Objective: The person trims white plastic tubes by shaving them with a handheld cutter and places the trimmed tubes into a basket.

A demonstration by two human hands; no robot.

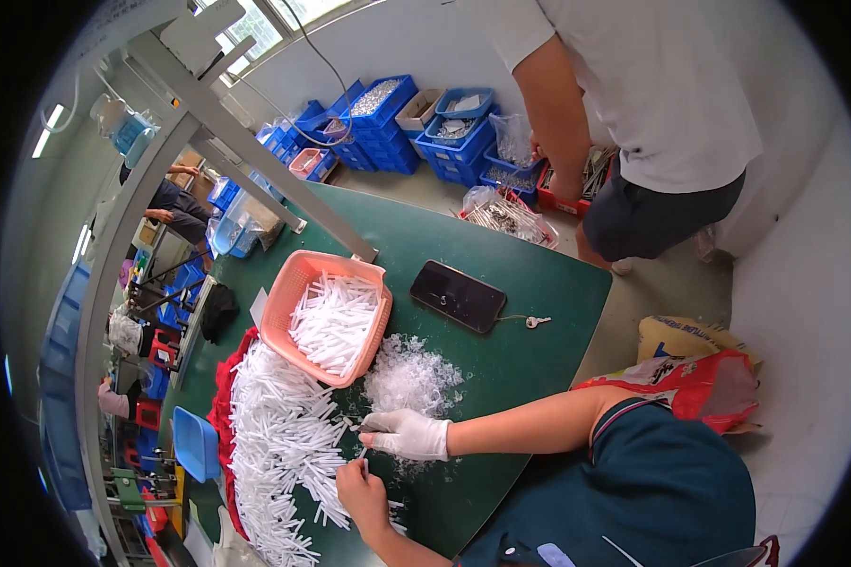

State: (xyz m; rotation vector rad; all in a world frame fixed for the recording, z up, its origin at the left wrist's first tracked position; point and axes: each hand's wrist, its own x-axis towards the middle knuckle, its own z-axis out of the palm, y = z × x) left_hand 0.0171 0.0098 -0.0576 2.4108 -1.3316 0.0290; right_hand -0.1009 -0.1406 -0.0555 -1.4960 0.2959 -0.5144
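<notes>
My bare left hand (362,493) pinches a short white plastic tube (364,460) upright between thumb and fingers. Just beyond it is my right hand (408,436), in a white glove with a fingertip bare. Its fingers are closed around something small and dark that I cannot make out. Both hands are close together at the edge of a broad heap of white tubes (279,435). Beyond the gloved hand lies a pile of clear plastic scraps (414,376). A pink basket (276,317) holding more white tubes stands beside the heap.
A black phone (459,295) and a key (536,322) lie on the green table (558,283). Red cloth (225,406) and a blue tray (195,444) border the heap. A metal post (284,184) meets the table. Another person (652,94) stands beyond, near blue crates (378,132).
</notes>
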